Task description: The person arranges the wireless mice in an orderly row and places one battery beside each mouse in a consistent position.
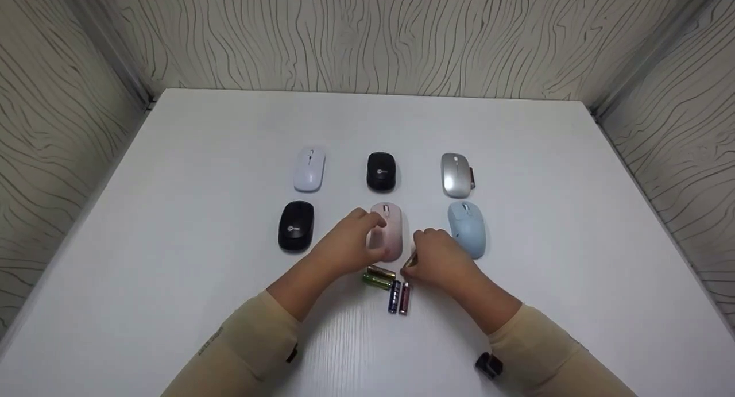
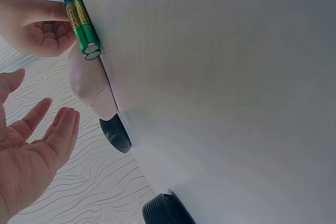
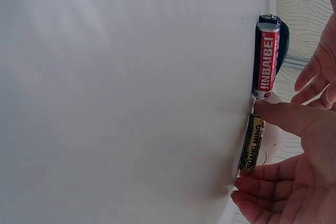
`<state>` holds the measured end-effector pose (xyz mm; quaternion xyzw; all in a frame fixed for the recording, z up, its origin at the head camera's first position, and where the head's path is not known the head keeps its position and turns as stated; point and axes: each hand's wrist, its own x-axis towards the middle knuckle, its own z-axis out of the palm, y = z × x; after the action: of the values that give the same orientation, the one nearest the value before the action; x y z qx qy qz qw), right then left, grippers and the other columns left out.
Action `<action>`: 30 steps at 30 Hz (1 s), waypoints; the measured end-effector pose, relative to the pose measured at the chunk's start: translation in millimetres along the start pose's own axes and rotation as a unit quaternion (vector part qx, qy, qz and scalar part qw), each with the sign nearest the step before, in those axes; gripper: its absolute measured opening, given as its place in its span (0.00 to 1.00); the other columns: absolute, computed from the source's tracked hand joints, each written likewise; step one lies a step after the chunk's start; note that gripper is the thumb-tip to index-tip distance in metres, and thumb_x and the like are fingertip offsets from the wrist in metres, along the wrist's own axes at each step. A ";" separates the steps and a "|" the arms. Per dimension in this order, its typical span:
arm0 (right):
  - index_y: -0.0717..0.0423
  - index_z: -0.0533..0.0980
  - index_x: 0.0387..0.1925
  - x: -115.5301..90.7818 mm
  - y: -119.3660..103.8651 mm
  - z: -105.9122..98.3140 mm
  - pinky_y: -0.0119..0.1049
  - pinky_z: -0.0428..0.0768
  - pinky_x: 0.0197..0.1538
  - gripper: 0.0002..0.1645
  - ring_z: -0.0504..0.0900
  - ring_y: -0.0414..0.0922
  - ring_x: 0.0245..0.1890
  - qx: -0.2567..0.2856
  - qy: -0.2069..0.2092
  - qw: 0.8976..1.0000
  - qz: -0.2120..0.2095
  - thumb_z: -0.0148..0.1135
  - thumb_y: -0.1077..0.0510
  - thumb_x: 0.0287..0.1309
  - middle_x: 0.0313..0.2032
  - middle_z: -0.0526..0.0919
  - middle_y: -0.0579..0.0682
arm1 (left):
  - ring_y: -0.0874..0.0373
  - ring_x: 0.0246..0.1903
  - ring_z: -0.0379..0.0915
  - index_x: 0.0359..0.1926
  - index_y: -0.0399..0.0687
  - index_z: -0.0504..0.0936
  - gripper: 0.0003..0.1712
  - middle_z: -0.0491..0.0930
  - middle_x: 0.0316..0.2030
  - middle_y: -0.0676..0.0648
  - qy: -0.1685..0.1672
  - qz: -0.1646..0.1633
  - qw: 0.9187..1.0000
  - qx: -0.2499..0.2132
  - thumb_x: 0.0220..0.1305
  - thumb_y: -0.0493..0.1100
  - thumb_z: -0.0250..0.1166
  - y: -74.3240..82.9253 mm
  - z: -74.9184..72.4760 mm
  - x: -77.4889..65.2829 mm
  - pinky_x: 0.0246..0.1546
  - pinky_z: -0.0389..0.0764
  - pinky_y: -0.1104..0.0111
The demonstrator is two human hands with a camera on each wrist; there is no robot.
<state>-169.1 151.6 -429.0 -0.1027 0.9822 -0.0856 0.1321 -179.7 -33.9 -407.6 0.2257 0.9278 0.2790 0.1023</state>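
Observation:
My right hand point(image 1: 439, 256) pinches a black-and-gold battery point(image 3: 252, 142) by its ends, between thumb and fingers, low over the table. My left hand point(image 1: 349, 242) hovers at the left side of a pink mouse point(image 1: 393, 230), fingers spread and loosely bent, holding nothing; the left wrist view shows a gap between them. In front of the mouse lie a green battery point(image 1: 376, 281) and a gold-topped one point(image 1: 380, 272), side by side. A dark blue battery point(image 1: 394, 297) and a red battery point(image 1: 405, 298) lie just nearer to me.
Left of the pink mouse sits a black mouse point(image 1: 296, 226); a light blue mouse point(image 1: 469, 230) is right, partly behind my right hand. Farther back stand a white mouse point(image 1: 310, 170), another black mouse point(image 1: 381, 172) and a silver mouse point(image 1: 456, 176) with a reddish battery point(image 1: 472, 178) beside it.

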 end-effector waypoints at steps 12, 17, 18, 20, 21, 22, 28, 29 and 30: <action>0.58 0.73 0.29 0.3 4.3 -2.8 0.39 0.73 0.32 0.19 0.70 0.45 0.27 0.008 -0.014 1.000 -0.001 0.69 0.51 0.38 0.25 0.72 0.49 | 0.54 0.47 0.70 0.53 0.47 0.73 0.27 0.71 0.47 0.45 0.002 -0.001 1.000 -0.014 0.53 0.51 0.66 -0.4 0.1 -0.5 0.52 0.70 0.63; 0.58 0.73 0.32 1.4 6.3 -2.2 0.39 0.73 0.32 0.20 0.70 0.45 0.28 0.012 -0.019 1.000 0.000 0.69 0.52 0.38 0.26 0.72 0.49 | 0.55 0.46 0.71 0.52 0.47 0.73 0.26 0.72 0.47 0.45 0.008 0.003 1.000 -0.012 0.53 0.50 0.66 -0.8 0.5 -0.5 0.52 0.70 0.64; 0.58 0.73 0.32 1.4 6.5 -2.5 0.39 0.73 0.32 0.20 0.71 0.45 0.28 0.014 -0.019 1.000 0.000 0.69 0.52 0.38 0.26 0.72 0.49 | 0.55 0.46 0.71 0.52 0.47 0.73 0.26 0.72 0.46 0.45 0.008 0.003 1.000 -0.012 0.53 0.50 0.66 -0.9 0.6 -0.5 0.52 0.70 0.64; 0.58 0.73 0.32 1.4 6.6 -3.4 0.39 0.73 0.32 0.20 0.71 0.45 0.28 0.018 -0.019 1.000 -0.001 0.69 0.52 0.37 0.26 0.72 0.48 | 0.55 0.46 0.71 0.52 0.46 0.73 0.26 0.72 0.46 0.45 0.008 0.002 1.000 -0.012 0.53 0.50 0.66 -0.7 0.7 -0.4 0.52 0.71 0.64; 0.58 0.73 0.32 1.3 6.5 -4.3 0.39 0.73 0.32 0.20 0.71 0.45 0.28 0.019 -0.017 1.000 -0.002 0.69 0.52 0.37 0.26 0.72 0.48 | 0.54 0.46 0.70 0.52 0.47 0.73 0.26 0.71 0.46 0.45 0.007 0.001 1.000 -0.012 0.53 0.50 0.66 -0.7 0.6 -0.4 0.52 0.71 0.64; 0.58 0.73 0.32 1.1 6.3 -5.7 0.39 0.73 0.32 0.20 0.71 0.45 0.28 0.019 -0.015 1.000 -0.005 0.69 0.52 0.36 0.26 0.72 0.48 | 0.54 0.46 0.71 0.52 0.47 0.73 0.26 0.71 0.46 0.45 0.007 0.001 1.000 -0.011 0.53 0.50 0.66 -0.8 0.6 -0.3 0.51 0.71 0.64; 0.61 0.72 0.34 3.6 7.0 -18.5 0.41 0.75 0.34 0.22 0.72 0.46 0.28 0.021 0.009 0.999 -0.024 0.69 0.54 0.37 0.27 0.74 0.50 | 0.55 0.46 0.71 0.53 0.48 0.72 0.26 0.71 0.48 0.45 0.004 -0.001 1.000 -0.010 0.54 0.50 0.65 -0.8 -2.6 3.0 0.51 0.71 0.64; 0.61 0.72 0.35 5.2 7.8 -20.9 0.41 0.75 0.34 0.22 0.73 0.47 0.28 0.025 0.013 0.999 -0.025 0.68 0.54 0.38 0.27 0.75 0.51 | 0.54 0.46 0.71 0.53 0.48 0.72 0.26 0.71 0.48 0.44 0.004 0.001 1.000 -0.013 0.55 0.50 0.65 -1.2 -3.4 4.2 0.51 0.71 0.63; 0.62 0.72 0.35 6.9 8.5 -23.5 0.41 0.75 0.34 0.22 0.73 0.47 0.28 0.029 0.015 0.999 -0.024 0.68 0.54 0.38 0.28 0.75 0.51 | 0.54 0.46 0.71 0.54 0.48 0.72 0.26 0.72 0.48 0.44 0.003 0.003 1.000 -0.016 0.55 0.50 0.65 -1.7 -4.5 5.5 0.51 0.71 0.63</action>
<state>-183.6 161.6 -409.9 -0.1214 0.9784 -0.1184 0.1184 -186.5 -34.6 -405.2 0.2254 0.9230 0.2948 0.1020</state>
